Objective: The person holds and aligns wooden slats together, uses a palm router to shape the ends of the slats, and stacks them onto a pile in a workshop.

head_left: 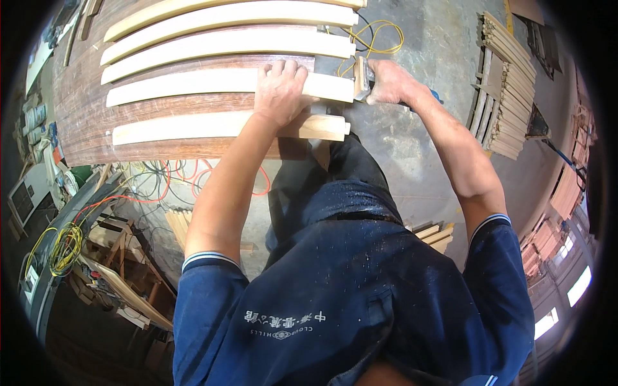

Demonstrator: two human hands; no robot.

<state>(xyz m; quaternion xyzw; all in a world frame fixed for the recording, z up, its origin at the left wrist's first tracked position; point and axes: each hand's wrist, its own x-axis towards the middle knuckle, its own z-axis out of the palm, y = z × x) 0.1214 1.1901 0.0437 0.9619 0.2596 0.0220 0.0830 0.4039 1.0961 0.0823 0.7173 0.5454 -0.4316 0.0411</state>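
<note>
Several pale, gently curved wooden slats lie side by side across a brown wooden tabletop. My left hand grips one curved wooden slat, fingers bent over its far edge. At that slat's right end, my right hand is closed around a small block-like tool with a flat, tan side turned to the wood. My fingers cover much of this tool, so its exact kind is unclear. Nearest my body lies another slat with a small tenon at its right end.
Yellow and dark cords loop on the floor beyond the table's right end. Stacked wooden pieces stand at the right. Red and black hoses trail below the table's near edge; a coiled yellow cable hangs at the left.
</note>
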